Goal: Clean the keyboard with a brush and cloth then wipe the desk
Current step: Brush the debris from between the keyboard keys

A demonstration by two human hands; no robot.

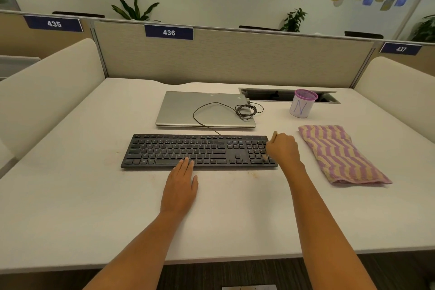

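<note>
now, right hand point(282, 148): curled round the brush point(273, 137), bristles down on the number pad at the right end of the keyboard point(188, 150).
left hand point(181, 183): flat, fingers straight, tips pressing the keyboard's front edge near the space bar.
brushing: best done braced like this, i think, with short light strokes along the rows, flicking crumbs out onto the desk point(70, 195) rather than deeper between keys.
cloth point(339, 153): folded, just right of the keyboard, no hand on it.
cup point(302, 107): purple mesh, upright behind the cloth; contents cannot be seen.
desk slot point(270, 94): flap open, dark inside, contents unclear.

left forearm point(150, 240): bare | left hand point(181, 183): bare | right forearm point(312, 219): bare | right hand point(283, 150): bare
</note>
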